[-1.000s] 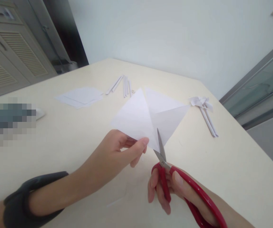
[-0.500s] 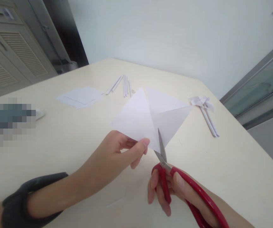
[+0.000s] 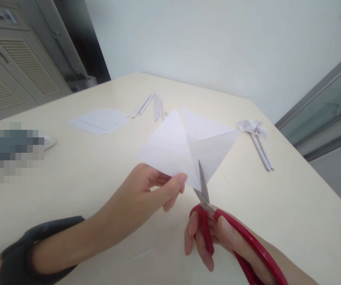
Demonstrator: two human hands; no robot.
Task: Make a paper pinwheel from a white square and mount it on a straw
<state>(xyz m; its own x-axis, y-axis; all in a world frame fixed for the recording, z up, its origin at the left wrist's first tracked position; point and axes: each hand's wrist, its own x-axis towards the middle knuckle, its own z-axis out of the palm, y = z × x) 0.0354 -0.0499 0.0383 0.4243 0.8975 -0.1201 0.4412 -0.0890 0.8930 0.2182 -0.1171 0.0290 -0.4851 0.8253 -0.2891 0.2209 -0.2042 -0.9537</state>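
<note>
My left hand pinches the near edge of a white sheet of paper between thumb and fingers. Cuts run inward from the sheet's far corner and its right corner. Red-handled scissors are in my right hand, thumb and fingers through the loops. Their blades are spread apart around the paper's near corner, one above the sheet and the other partly hidden beneath it. A dark band circles my left wrist.
White paper sheets lie at the left on the table. Several rolled paper sticks rest farther back. Folded paper pinwheels on sticks lie at the right. A blurred-out object is at the left edge. A wall stands behind.
Almost nothing differs. The scissors sit very slightly farther right, with the blades still spread around the paper's near corner.
</note>
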